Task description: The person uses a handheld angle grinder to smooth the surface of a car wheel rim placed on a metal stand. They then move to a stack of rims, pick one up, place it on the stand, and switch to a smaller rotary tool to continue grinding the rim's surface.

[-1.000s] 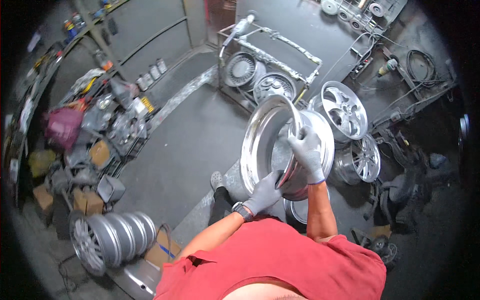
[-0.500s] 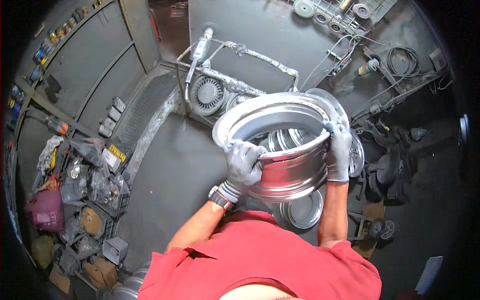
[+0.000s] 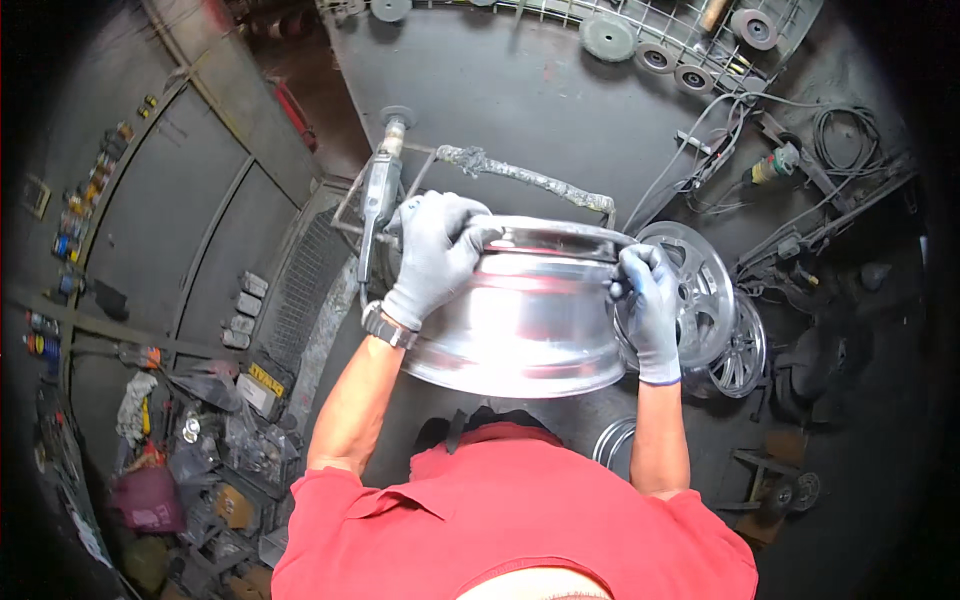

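Shirt [image 3: 520, 490]: plain red, right under us.
Left hand [image 3: 437, 255]: grey glove, gripping the rim [image 3: 520, 325] at its upper left edge, watch [image 3: 390, 325] at the wrist.
Right hand [image 3: 652, 310]: grey glove, blue-smudged, fingers curled on the upper right edge.
Rim: up between both hands, before the chest, barrel facing us; mirror-bright silver, white glare mid-barrel, reddish reflections, flared lip below.
Wheel [image 3: 713, 325]: silver, spoked, just beyond the right hand.
Tool [image 3: 378, 195]: grey, past the left hand.
Box [image 3: 264, 384]: yellow panel, dark lettering, off left.
Discs [image 3: 607, 40]: on the far wall grid [image 3: 545, 12].
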`<state>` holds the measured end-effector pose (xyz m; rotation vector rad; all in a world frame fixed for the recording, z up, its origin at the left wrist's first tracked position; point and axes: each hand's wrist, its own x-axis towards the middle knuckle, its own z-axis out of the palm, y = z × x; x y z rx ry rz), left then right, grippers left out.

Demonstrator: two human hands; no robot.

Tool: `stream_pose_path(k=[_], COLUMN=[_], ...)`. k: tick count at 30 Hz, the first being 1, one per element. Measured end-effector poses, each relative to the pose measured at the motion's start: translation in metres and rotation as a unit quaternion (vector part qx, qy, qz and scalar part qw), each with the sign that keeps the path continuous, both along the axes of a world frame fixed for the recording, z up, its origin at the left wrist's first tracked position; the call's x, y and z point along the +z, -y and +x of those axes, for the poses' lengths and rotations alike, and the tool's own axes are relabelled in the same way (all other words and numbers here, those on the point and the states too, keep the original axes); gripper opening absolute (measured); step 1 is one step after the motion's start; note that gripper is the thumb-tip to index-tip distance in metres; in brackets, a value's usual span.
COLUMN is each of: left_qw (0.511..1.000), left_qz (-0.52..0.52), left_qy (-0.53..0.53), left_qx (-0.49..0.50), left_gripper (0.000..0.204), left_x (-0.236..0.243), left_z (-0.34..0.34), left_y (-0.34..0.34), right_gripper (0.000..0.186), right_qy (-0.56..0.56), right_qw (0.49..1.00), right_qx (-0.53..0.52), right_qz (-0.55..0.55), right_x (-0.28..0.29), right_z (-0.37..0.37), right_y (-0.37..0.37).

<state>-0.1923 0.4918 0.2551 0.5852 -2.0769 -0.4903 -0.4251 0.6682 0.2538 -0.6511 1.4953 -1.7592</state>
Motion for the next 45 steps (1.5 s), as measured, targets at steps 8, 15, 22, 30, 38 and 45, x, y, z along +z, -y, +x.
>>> stream_pose_path(k=[8,15,22,30,38,45], left_qw=[0.995,0.929,0.959,0.965,0.952,0.904], left_qz=[0.067,0.236,0.168,0.139,0.289,0.407], left_qy=[0.069,0.212,0.228,0.223,0.101,0.050], left_qx=[-0.039,-0.192,0.001,0.011,0.016,0.120], left_gripper=[0.023,0.066,0.036,0.034,0.037,0.047], left_x=[0.008,0.023,-0.063,-0.155,-0.184,-0.228], left_z=[-0.079,-0.074,-0.086,-0.129,-0.095,-0.029], left_y=[0.133,0.228,0.253,0.321,0.309,0.229], right_gripper=[0.058,0.053,0.032,0.040,0.042,0.052], right_qy=[-0.576,-0.495,-0.460,-0.427,-0.353,-0.177], right_qw=[0.808,0.868,0.862,0.855,0.873,0.918], right_qx=[0.121,0.007,0.041,-0.021,-0.226,-0.319], right_qz=[-0.022,0.048,0.208,0.293,0.251,0.157], right_x=[0.019,-0.015,-0.048,-0.127,-0.187,-0.261], right_z=[0.007,-0.062,-0.152,-0.198,-0.153,-0.004], right_y=[0.009,0.094,0.209,0.272,0.182,0.096])
